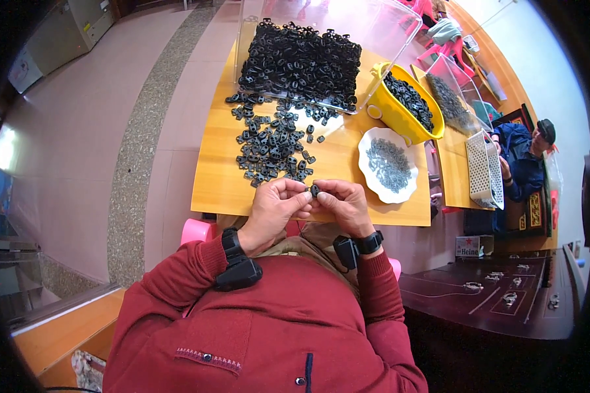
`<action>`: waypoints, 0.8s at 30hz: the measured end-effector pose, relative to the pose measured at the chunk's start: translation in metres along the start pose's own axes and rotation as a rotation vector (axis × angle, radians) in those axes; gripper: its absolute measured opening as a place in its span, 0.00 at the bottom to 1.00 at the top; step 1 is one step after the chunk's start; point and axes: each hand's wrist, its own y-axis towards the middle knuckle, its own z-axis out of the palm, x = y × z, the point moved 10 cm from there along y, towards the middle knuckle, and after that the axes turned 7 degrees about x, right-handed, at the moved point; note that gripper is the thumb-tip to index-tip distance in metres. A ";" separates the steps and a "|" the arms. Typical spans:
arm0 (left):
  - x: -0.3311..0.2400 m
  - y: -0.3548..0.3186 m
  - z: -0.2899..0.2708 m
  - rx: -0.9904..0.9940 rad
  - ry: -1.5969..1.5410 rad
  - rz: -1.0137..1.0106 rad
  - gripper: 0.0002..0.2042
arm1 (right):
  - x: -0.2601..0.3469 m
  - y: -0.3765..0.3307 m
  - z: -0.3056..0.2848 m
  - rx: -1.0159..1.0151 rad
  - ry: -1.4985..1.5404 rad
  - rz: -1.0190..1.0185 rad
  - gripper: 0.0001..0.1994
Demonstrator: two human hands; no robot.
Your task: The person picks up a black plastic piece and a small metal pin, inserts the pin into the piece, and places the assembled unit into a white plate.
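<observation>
The person sits at the near edge of a wooden worktop (219, 190), both hands raised just above it and meeting in front of the chest. The left hand (274, 206) and the right hand (343, 204) each close their fingertips on one small black plastic part (314, 190), so the grip is a tight two-handed pinch with the part caught between thumbs and forefingers. It looks held that way, close and high, so that the fingers can work on it under the eyes; what exactly they do to it is too small to tell

Just beyond the grip lies a loose scatter of black parts (272, 147), near enough to pick from with a short reach. Farther beyond sits a big heap of the same parts (301, 62) in a clear shallow tray (387, 26). To the right of the grip, a white plate (368, 171) holds small grey metal pieces (388, 164), and beyond that a yellow tub (390, 112) carries more dark parts. Nothing stands between the hands and the scatter

Both wrists wear black bands. Well off to the right another person in blue (521, 164) sits by a white perforated basket (484, 167), clear of this one's hands
</observation>
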 end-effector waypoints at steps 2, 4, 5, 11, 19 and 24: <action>0.000 0.000 0.000 0.004 -0.007 0.001 0.08 | 0.002 0.000 0.001 0.008 -0.014 -0.010 0.13; 0.001 0.000 0.002 0.019 -0.016 -0.007 0.08 | -0.002 0.000 -0.001 0.007 -0.004 0.002 0.13; 0.001 0.000 0.002 0.019 -0.016 -0.007 0.08 | -0.004 -0.001 -0.002 0.007 0.006 0.015 0.13; 0.001 0.000 0.003 0.031 -0.049 -0.038 0.07 | -0.002 0.000 -0.001 0.019 0.022 0.016 0.13; 0.010 0.000 0.004 0.058 -0.141 -0.077 0.07 | 0.004 -0.001 0.000 0.002 0.032 0.017 0.12; 0.010 -0.002 0.006 0.061 -0.142 -0.102 0.05 | 0.000 -0.003 -0.002 0.007 0.048 0.029 0.12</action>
